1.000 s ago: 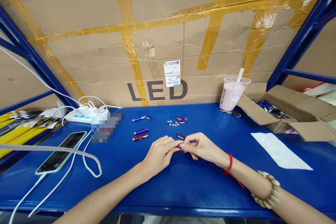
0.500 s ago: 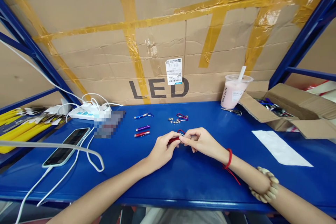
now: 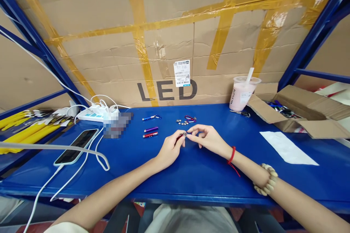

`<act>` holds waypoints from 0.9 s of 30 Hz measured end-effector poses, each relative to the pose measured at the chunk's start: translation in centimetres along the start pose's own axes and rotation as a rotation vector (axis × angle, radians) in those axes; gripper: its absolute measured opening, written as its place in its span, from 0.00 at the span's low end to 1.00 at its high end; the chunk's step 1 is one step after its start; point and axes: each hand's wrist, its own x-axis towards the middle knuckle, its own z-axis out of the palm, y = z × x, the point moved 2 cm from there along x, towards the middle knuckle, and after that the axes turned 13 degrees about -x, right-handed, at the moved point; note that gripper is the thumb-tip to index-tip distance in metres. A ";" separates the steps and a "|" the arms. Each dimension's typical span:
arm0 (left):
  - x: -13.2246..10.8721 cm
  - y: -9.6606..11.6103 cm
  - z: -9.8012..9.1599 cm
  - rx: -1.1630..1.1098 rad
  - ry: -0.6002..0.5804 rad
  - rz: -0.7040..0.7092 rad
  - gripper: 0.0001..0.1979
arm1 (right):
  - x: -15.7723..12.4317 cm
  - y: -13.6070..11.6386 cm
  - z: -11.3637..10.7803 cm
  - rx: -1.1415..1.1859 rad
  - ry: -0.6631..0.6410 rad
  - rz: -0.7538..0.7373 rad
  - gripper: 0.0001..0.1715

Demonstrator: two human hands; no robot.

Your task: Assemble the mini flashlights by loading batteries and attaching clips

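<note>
My left hand (image 3: 171, 149) is closed around a small red flashlight tube (image 3: 179, 137), mostly hidden by the fingers. At the tube's right end, the thumb and fingertips of my right hand (image 3: 209, 139) are pinched together. A tiny silver and dark piece shows between the two hands; its kind is unclear. Just beyond them lie several button cells (image 3: 179, 121) and a red carabiner clip (image 3: 189, 118) with a purple end piece. Left of my hands are a purple tube (image 3: 151, 129), a red tube (image 3: 150, 135) and a blue flashlight (image 3: 149, 118) with a clip.
A phone (image 3: 76, 147) with white cables and a power strip (image 3: 93, 115) occupy the left. To the right are a drink cup (image 3: 242, 94), white paper (image 3: 288, 148) and an open carton (image 3: 308, 107) of small parts. A large cardboard sheet (image 3: 169, 51) stands behind.
The view has shifted slightly. Both hands remain together at the red tube's end. The red loop seen near the fingertips before no longer shows there; a small silver and dark piece does.
</note>
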 end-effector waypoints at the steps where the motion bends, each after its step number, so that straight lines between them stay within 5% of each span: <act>1: 0.0 0.0 0.0 -0.002 -0.004 0.001 0.09 | 0.0 0.0 0.0 0.013 0.004 -0.011 0.24; 27: -1.0 -0.6 0.5 -0.084 -0.148 -0.029 0.05 | -0.5 0.3 -0.2 -0.138 0.036 -0.165 0.17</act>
